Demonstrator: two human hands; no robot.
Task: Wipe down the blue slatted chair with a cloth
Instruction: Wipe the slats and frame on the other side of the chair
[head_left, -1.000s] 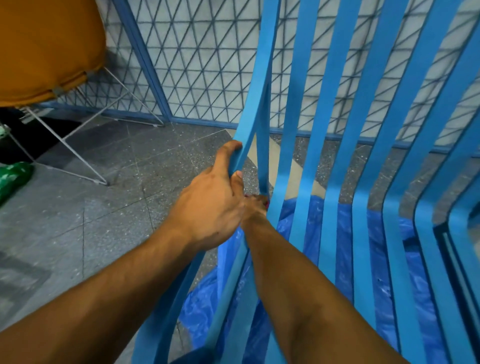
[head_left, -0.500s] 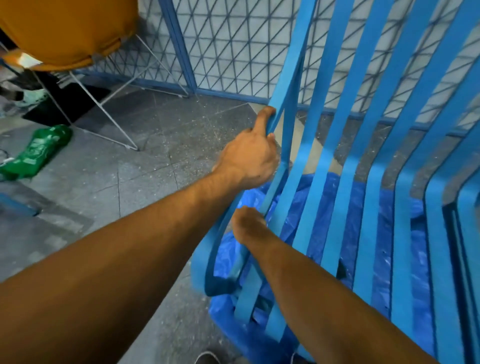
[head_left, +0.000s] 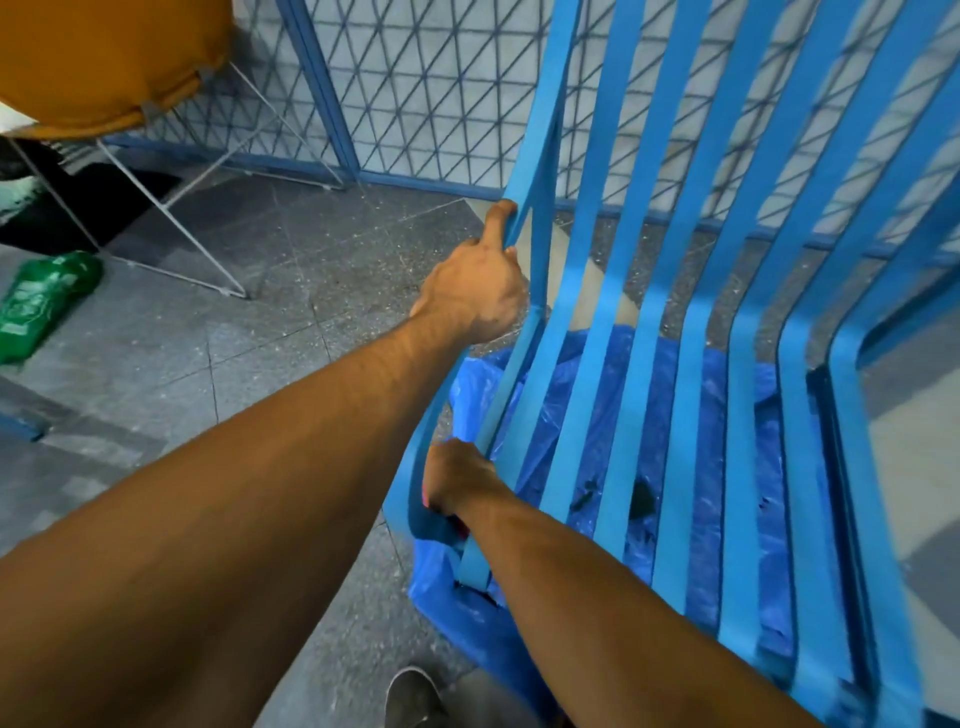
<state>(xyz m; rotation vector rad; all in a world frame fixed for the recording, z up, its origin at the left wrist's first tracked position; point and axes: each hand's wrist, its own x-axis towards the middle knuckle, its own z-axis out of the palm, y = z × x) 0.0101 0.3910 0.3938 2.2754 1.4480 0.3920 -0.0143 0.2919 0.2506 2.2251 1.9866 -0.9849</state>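
Note:
The blue slatted chair (head_left: 696, 364) fills the right half of the head view, its back rising toward the top. My left hand (head_left: 475, 291) is closed around the outermost left slat of the backrest, thumb pointing up along it. My right hand (head_left: 457, 480) sits lower on the same side, pressed against the outer slat where the seat curves down. Only a thin red sliver of the cloth (head_left: 426, 501) shows under its fingers; the rest is hidden by the hand.
A blue plastic sheet (head_left: 701, 467) lies on the floor beneath the chair. An orange chair (head_left: 104, 57) on white wire legs stands at the top left, with a green bag (head_left: 41, 301) below it. A blue-framed mesh fence (head_left: 415, 93) runs behind. My shoe (head_left: 413, 696) is at the bottom.
My right hand has slid down the left outer slat, from just under my left hand to the seat's front curve. My left hand keeps its grip on the backrest slat.

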